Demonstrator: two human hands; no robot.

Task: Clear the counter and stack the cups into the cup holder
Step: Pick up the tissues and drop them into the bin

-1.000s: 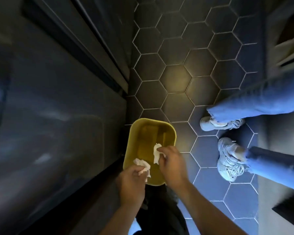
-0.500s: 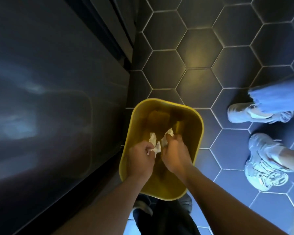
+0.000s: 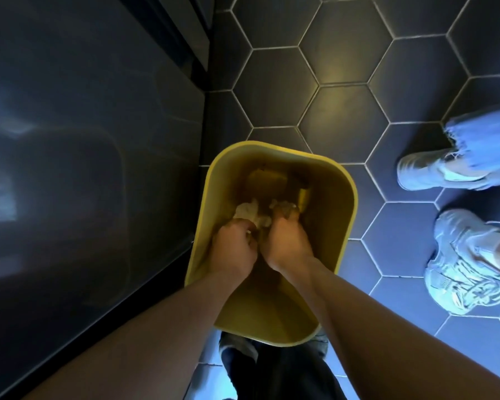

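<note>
Both wads of paper (image 3: 250,212) are pinched by the left hand (image 3: 234,249) and right hand (image 3: 285,245) inside the bin (image 3: 350,194); they should be released low, directly below the fingers.

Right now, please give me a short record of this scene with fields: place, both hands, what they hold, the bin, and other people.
place: floor of dark hexagon tiles, beside a dark cabinet front
left hand: inside the yellow bin, closed on crumpled paper
right hand: inside the bin, closed on another crumpled piece
bin contents: some items at the bottom, too dim to identify
other people: a second person's pale sneakers at the right
cups: none in view
</note>
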